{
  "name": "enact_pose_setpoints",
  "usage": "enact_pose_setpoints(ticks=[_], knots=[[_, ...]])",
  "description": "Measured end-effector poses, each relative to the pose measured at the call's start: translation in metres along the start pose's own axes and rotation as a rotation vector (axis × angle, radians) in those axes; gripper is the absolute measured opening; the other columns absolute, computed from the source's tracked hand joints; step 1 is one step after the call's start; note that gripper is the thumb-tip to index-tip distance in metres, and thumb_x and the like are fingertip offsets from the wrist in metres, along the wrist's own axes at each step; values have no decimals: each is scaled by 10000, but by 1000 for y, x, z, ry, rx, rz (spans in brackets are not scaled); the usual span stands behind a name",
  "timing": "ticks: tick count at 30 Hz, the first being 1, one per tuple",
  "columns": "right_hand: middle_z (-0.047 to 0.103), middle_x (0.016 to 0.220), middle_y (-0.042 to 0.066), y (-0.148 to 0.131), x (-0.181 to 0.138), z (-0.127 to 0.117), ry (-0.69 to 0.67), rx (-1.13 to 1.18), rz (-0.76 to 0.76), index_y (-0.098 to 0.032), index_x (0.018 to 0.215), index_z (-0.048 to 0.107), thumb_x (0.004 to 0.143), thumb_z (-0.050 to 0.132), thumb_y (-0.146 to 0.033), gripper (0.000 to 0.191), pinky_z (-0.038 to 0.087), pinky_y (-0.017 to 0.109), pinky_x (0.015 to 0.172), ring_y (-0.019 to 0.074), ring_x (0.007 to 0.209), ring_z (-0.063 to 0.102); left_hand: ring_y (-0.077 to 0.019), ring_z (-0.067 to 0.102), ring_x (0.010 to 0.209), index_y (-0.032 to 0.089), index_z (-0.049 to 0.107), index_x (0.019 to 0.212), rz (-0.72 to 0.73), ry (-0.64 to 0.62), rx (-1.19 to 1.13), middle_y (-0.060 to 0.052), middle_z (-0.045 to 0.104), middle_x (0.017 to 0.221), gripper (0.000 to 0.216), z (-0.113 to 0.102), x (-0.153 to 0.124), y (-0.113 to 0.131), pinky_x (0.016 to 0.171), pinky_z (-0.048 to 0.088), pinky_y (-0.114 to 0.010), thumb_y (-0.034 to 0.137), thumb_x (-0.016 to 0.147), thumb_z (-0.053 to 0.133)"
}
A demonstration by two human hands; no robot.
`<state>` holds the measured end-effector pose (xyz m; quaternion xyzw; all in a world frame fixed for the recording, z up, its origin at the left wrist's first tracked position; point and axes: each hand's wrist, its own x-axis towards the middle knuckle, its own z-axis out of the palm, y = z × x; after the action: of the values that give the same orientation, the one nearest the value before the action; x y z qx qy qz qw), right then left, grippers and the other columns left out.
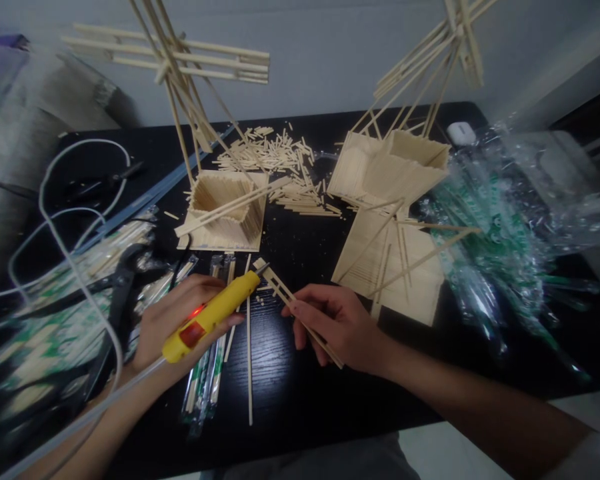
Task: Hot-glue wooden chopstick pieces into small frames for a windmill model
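My left hand is closed around a yellow hot glue gun with a lit red lamp and a white cable. Its metal nozzle points at the far end of a narrow piece made of joined wooden sticks; whether the two touch I cannot tell. Short crosspieces bridge that piece's two long sticks. Its near part lies between the thumb and fingers of my right hand. A single long chopstick lies on the black table between my hands, beside several chopsticks in clear wrappers.
Two stick-built windmill-like models stand behind, with wooden bases. A pile of cut stick pieces lies between them. Right are a flat wooden panel and crumpled plastic wrappers; left, black-handled pliers and a white cable.
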<state>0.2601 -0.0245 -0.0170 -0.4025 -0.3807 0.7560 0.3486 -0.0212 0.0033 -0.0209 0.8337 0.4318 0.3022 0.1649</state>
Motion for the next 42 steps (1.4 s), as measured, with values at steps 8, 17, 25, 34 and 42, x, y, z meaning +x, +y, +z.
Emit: enact_pose_setpoints(ticks=[8, 17, 25, 34, 42], knots=[[697, 663, -24, -1, -2, 0, 17, -50, -24, -153, 967, 723, 1045, 700, -445, 303, 370, 166, 393, 57, 409, 531, -192, 763, 864, 233, 788, 1035, -13, -2, -91, -33, 793, 1008, 188, -3, 5, 2, 776, 610, -299, 409, 978, 823], [704, 679, -22, 2, -1, -1, 35, -84, -54, -150, 983, 738, 1057, 693, -446, 309, 372, 177, 407, 60, 428, 534, -222, 772, 880, 262, 785, 1028, -91, 37, -115, -36, 795, 1007, 91, -4, 1, -5, 792, 619, -353, 331, 973, 809], [701, 686, -26, 2, -1, -2, 25, -111, -78, -157, 971, 733, 1065, 693, -429, 291, 383, 180, 425, 56, 440, 531, -206, 773, 875, 249, 765, 1019, -51, 39, -108, -29, 790, 1005, 139, -4, 3, -2, 776, 621, -328, 386, 1007, 782], [704, 685, -24, 2, -1, -2, 3, -73, -52, -163, 990, 729, 1064, 692, -465, 313, 365, 186, 407, 63, 434, 521, -193, 768, 855, 234, 777, 1020, -18, -6, -139, -39, 793, 1017, 235, -3, 3, 3, 753, 620, -312, 467, 996, 801], [707, 696, -20, 3, -1, -3, 9, -78, -61, -165, 999, 741, 1070, 696, -472, 318, 377, 192, 424, 68, 450, 528, -221, 778, 842, 253, 806, 995, -146, 58, -122, -34, 813, 990, 142, -6, 3, -3, 766, 611, -330, 393, 970, 795]])
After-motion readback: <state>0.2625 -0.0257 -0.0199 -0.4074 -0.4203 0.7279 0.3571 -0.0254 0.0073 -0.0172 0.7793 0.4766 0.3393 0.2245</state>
